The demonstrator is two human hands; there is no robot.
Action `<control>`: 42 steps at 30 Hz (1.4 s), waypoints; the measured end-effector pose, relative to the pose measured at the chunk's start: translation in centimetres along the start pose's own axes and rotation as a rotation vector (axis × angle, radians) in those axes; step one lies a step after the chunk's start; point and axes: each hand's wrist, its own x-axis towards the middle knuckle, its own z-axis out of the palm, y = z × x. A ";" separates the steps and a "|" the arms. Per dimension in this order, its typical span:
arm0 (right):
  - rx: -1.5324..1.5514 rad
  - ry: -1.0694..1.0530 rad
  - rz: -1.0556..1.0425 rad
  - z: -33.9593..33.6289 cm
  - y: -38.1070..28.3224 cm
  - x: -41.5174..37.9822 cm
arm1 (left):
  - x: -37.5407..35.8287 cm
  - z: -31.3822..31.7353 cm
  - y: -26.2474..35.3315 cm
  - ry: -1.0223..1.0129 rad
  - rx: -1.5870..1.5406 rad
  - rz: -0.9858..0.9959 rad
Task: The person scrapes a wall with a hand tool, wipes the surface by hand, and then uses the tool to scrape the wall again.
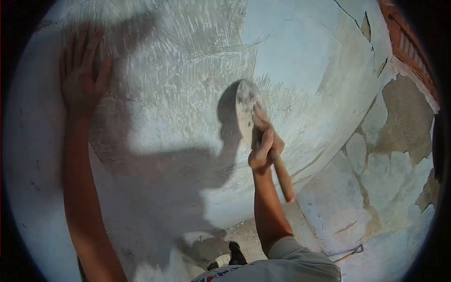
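Ahead of me is a pale, curved plaster wall (291, 51) with many scratched strokes on its surface. My right hand (268, 141) is wrapped round a trowel with a wooden handle (284, 181); the handle points down and to the right. The trowel's rounded, grey-spotted blade (247, 108) is up at the wall, and its dark shadow falls just to the left. Whether the blade touches the plaster cannot be told. On the upper left, my left hand (83, 75) lies flat against the wall, fingers spread, with nothing in it.
At the right, patches of coating have come off the wall (408, 117). A reddish slatted frame (408, 35) is at the upper right. Down at the lower right lies a tool with a D-shaped handle (358, 249). A dark shoe (237, 254) shows at the bottom.
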 end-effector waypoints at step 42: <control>0.095 0.144 0.169 1.5 -2.8 13.5 | -0.2 0.6 -0.3 0.055 -0.022 0.043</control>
